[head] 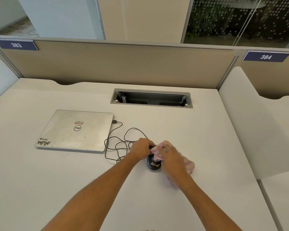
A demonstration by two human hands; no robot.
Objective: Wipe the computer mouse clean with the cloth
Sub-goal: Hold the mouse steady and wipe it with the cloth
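A black computer mouse lies on the white desk, its rear end with a worn pale mark showing. My left hand grips its left front side. My right hand presses a pink and white checked cloth onto the mouse's top and right side. More of the cloth bunches out to the right under my right wrist. The front of the mouse is hidden by both hands.
The mouse's black cable loops on the desk to a closed silver laptop at the left. An open cable tray is set into the desk behind. A beige partition closes the back; a white divider stands at right.
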